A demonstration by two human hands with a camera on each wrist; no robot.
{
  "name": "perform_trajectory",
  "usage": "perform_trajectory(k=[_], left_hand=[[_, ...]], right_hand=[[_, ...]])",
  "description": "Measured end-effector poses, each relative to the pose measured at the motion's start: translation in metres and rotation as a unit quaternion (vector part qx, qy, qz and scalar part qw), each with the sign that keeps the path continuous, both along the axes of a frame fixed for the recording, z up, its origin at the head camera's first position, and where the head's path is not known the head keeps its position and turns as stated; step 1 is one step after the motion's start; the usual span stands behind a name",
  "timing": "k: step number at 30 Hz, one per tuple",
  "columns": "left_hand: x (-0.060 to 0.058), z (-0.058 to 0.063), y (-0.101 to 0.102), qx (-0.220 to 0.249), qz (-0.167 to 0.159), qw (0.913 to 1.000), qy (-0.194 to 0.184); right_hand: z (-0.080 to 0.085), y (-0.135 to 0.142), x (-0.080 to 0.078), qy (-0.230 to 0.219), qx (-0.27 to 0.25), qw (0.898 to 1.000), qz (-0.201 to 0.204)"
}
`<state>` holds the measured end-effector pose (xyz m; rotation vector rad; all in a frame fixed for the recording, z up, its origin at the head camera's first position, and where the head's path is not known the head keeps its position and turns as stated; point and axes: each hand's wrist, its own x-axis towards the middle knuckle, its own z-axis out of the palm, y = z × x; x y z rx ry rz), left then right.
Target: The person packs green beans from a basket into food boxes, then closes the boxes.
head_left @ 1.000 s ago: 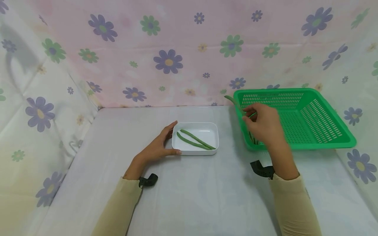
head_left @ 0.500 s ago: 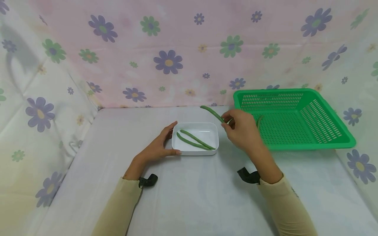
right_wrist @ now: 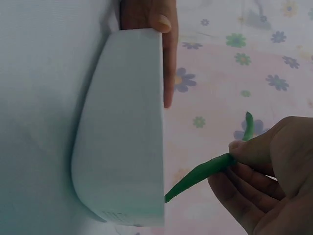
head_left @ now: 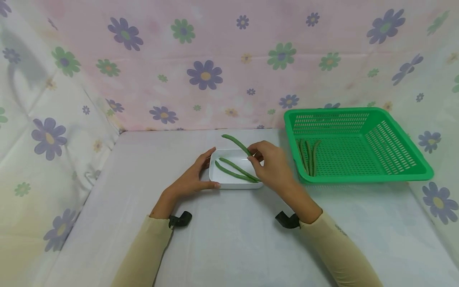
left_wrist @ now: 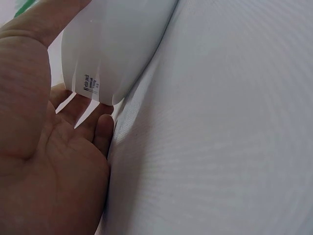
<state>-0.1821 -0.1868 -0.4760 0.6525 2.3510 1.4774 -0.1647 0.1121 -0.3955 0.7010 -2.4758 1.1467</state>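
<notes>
My right hand [head_left: 274, 167] pinches a green bean [head_left: 236, 143] between thumb and fingertips, over the right side of a white rectangular dish [head_left: 234, 186]. In the right wrist view one end of the held bean [right_wrist: 195, 176] reaches the dish's rim. Two more green beans [head_left: 234, 174] lie inside the dish, their right ends close together. My left hand [head_left: 190, 175] holds the dish at its left end, thumb along the front wall and fingers round the back corner. In the left wrist view, small dark print [left_wrist: 91, 84] shows on the dish wall.
A green plastic basket [head_left: 365, 178] with slotted walls stands to the right. Several green beans [head_left: 309, 157] lie at its left side. White cloth [head_left: 229, 239] covers the table, and a flowered curtain [head_left: 229, 103] hangs behind.
My right hand has carried the green bean leftward from over the basket to over the dish. The beans left in the basket are now uncovered. My left hand and the dish stay put.
</notes>
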Motion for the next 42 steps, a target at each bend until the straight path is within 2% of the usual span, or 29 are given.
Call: perform_trajectory(k=[4,16,31,42], left_hand=[[0.000,0.000,0.000,-0.002,0.001,1.0000,0.000],[0.000,0.002,0.001,-0.008,0.003,1.0000,0.001],[-0.001,0.002,0.001,-0.003,0.001,1.0000,0.000],[-0.001,0.001,0.001,0.000,0.002,1.0000,-0.004]], right_hand=[[-0.011,-0.006,-0.001,-0.015,0.005,1.000,0.014],[-0.040,-0.013,-0.007,-0.048,0.079,0.995,0.030],[-0.040,-0.015,-0.007,-0.095,0.108,0.989,0.036],[-0.037,-0.013,-0.007,-0.086,0.126,0.988,0.032]])
